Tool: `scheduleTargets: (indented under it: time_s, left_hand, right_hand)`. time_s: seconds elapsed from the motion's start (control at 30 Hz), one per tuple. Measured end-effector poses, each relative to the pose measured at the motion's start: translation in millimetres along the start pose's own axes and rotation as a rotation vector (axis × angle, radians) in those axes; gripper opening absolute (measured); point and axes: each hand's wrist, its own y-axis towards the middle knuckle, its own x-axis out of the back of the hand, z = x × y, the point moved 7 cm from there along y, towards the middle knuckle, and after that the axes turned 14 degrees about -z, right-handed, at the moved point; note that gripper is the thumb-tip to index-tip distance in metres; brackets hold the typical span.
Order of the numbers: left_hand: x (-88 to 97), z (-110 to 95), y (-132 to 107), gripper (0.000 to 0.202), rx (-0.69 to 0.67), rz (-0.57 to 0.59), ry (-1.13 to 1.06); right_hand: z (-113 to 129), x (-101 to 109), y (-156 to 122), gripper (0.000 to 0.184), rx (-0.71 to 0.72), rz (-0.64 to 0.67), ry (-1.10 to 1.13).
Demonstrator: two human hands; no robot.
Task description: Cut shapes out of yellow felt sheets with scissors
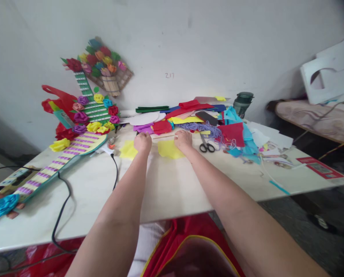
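Observation:
Both my hands are stretched out over the white table. A thin brownish stick point(166, 137) spans the gap between them. My left hand point(143, 142) is closed at the stick's left end, its fingers curled. At the right end, the bent fingers of my right hand point(183, 139) are pressed together on the stick. A yellow paper piece point(128, 151) lies beside and partly under my left hand. Another yellow paper square point(169, 149) lies just below the stick, its right edge beneath my right hand. Black-handled scissors point(206, 147) rest to the right of my right hand.
Coloured sheets point(186, 109), purple yarn point(205, 129) and a dark green bottle point(243, 104) crowd the back. Left stands a flower-decorated guitar shape point(73, 150), near a glue gun point(105, 148) with a black cord point(62, 215). Paper scraps point(271, 156) lie at right.

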Motion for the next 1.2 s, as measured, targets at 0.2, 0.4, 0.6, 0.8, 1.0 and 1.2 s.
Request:
scheduleTargets:
  time_s: [0.2,0.4,0.6,0.8,1.0,1.2]
  left_hand:
    - [-5.5,5.6,11.5,0.036,-0.006,-0.078,0.161]
    - [-15.4,12.6,23.6,0.03,-0.163,-0.142,0.261]
    - [-35.5,4.3,30.7,0.013,-0.282,-0.07,0.289]
    - [-55.8,-5.2,28.1,0.018,-0.401,0.073,0.347]
    - [-65.0,-8.4,35.3,0.032,-0.428,0.106,0.385]
    - [-77.6,-11.3,55.9,0.046,-0.472,0.151,0.358]
  right_hand:
    - [19.7,-25.5,19.7,0.035,0.133,0.115,-0.059]
    - [30.6,-47.9,31.5,0.034,0.297,0.185,-0.084]
    - [20.7,-65.5,51.4,0.042,0.188,0.245,-0.135]
    - [15.1,-73.1,72.5,0.05,0.126,0.185,0.016]
    - [14.7,-77.4,87.0,0.046,0.166,0.145,0.169]
    - [13.1,-72.8,95.7,0.046,0.147,0.12,0.22]
